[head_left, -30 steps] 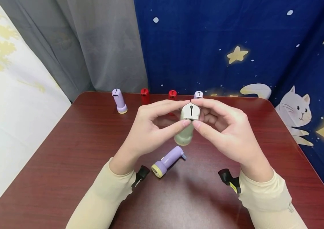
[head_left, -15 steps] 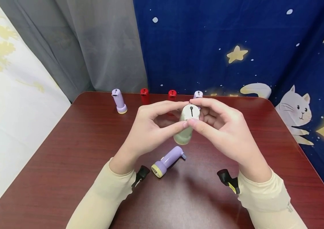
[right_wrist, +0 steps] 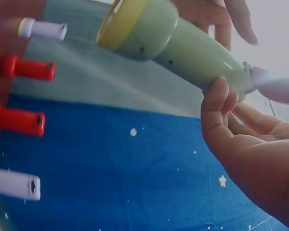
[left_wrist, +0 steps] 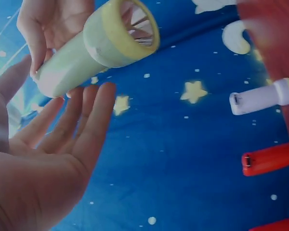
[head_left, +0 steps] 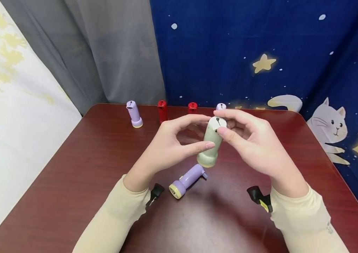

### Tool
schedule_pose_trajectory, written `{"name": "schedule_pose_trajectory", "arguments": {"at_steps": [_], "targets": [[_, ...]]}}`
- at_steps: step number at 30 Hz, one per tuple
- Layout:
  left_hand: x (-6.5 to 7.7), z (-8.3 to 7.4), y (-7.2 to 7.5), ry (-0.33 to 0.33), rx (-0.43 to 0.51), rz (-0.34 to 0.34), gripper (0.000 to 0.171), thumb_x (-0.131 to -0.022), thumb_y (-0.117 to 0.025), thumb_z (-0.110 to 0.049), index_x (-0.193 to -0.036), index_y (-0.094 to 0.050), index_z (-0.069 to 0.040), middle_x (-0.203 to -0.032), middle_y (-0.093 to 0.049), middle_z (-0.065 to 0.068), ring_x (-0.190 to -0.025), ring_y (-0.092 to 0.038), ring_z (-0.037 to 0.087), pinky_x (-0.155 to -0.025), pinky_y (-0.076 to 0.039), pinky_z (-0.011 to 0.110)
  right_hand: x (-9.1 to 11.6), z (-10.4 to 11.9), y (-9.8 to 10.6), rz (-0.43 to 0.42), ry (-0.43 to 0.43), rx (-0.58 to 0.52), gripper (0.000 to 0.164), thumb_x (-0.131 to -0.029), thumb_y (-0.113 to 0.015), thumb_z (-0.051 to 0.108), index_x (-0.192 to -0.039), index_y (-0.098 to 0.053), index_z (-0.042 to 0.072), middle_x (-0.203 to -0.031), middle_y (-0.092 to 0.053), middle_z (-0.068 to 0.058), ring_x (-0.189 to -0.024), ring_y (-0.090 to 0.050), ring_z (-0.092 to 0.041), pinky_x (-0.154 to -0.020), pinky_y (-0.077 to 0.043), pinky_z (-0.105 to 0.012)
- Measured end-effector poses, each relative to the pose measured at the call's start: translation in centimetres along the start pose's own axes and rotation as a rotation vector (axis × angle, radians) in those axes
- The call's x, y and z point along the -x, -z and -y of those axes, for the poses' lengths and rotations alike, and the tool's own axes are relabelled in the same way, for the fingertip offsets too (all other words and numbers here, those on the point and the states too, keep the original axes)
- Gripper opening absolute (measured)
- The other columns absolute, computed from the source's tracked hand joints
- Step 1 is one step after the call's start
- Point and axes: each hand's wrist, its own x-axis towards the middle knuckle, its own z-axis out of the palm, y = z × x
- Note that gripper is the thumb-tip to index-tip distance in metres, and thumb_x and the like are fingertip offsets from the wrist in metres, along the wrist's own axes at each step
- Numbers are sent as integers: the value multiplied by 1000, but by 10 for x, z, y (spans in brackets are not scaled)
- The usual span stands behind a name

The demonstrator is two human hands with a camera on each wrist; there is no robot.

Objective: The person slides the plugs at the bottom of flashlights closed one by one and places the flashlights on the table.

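Observation:
A pale green flashlight [head_left: 210, 154] with a yellow rim hangs above the table, its lens end tilted down and its white end cap up. My right hand [head_left: 259, 146] pinches it by the cap end, thumb and fingertips on the cap. Around its left side my left hand [head_left: 169, 142] is spread, the thumb crossing in front of the barrel. In the left wrist view that hand's fingers [left_wrist: 98, 113] are loosely extended beside the flashlight; the thumb stands apart from it. Below lies a purple flashlight [head_left: 190, 177] on its side, a small flap sticking out at its tail.
Along the table's far edge stand two lilac flashlights [head_left: 134, 115] and two red flashlights [head_left: 162, 111], lens down; my hands partly hide some. The dark red table [head_left: 81, 182] backs onto a grey and a blue star-patterned curtain [head_left: 204, 52].
The left fingers and thumb have loosened from the green flashlight's cap and slid lower along the barrel. The flashlight has tilted, showing more of its side. The right hand stays at the cap.

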Motion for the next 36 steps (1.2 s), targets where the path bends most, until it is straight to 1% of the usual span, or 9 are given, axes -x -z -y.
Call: {"name": "schedule_pose_trajectory", "arguments": {"at_steps": [2,5,8,11,15,18,23,30,36], "targets": [[-1,6,1,43,-40,8,48,-90,-87,-14,-135,-70,-14,-122,-75,0,-100,-73,15,-90,-65,30,-8,-3,7,-1,-34,84,36,-104,-70,22,-140,-69,19,-108,-72,-4,-91,-71,-14,-80,-55,-13],[-2,16,2,105,-123,30,46,-92,-85,-19,-135,-69,-15,-125,-74,-2,-99,-73,12,-89,-65,28,-21,-10,20,-15,-70,217,39,-106,-66,27,-144,-66,19,-113,-73,-9,-91,-68,-20,-76,-50,-13],[-1,24,3,148,-217,61,45,-94,-82,-24,-136,-68,-16,-128,-73,-2,-100,-72,13,-89,-65,31,-32,-21,35,-23,-110,338,41,-108,-62,28,-148,-64,18,-119,-72,-13,-96,-66,-25,-76,-46,-19],[0,33,5,181,-307,88,45,-95,-80,-27,-137,-68,-17,-130,-72,-1,-102,-72,16,-90,-65,35,-44,-35,46,-2,-145,400,42,-109,-60,27,-150,-61,17,-124,-70,-17,-102,-64,-31,-83,-46,-30],[4,48,3,243,-419,135,45,-97,-78,-31,-138,-68,-18,-131,-72,-1,-104,-71,18,-90,-63,36,-58,-59,48,51,-184,405,44,-110,-57,23,-154,-56,13,-138,-64,-20,-114,-60,-36,-95,-48,-48],[6,57,0,291,-476,167,45,-97,-77,-34,-138,-68,-18,-132,-72,-1,-104,-70,17,-90,-61,36,-66,-80,45,79,-183,400,45,-111,-55,18,-155,-53,8,-146,-58,-21,-118,-56,-38,-102,-46,-53],[7,66,-3,341,-506,194,43,-98,-75,-35,-137,-69,-18,-131,-72,-1,-106,-68,17,-93,-60,37,-77,-117,46,83,-189,425,45,-111,-53,14,-154,-52,3,-152,-53,-26,-126,-54,-41,-111,-45,-60],[7,72,0,331,-513,180,37,-99,-74,-35,-132,-71,-18,-124,-74,0,-100,-69,15,-92,-59,37,-86,-168,56,135,-276,459,48,-113,-49,16,-158,-45,1,-159,-45,-31,-138,-50,-49,-117,-42,-67],[6,70,4,329,-503,175,35,-100,-73,-35,-131,-72,-18,-123,-75,0,-100,-70,15,-91,-59,36,-89,-189,59,173,-336,429,50,-114,-46,19,-162,-41,5,-163,-41,-30,-142,-48,-52,-116,-43,-69]]}}
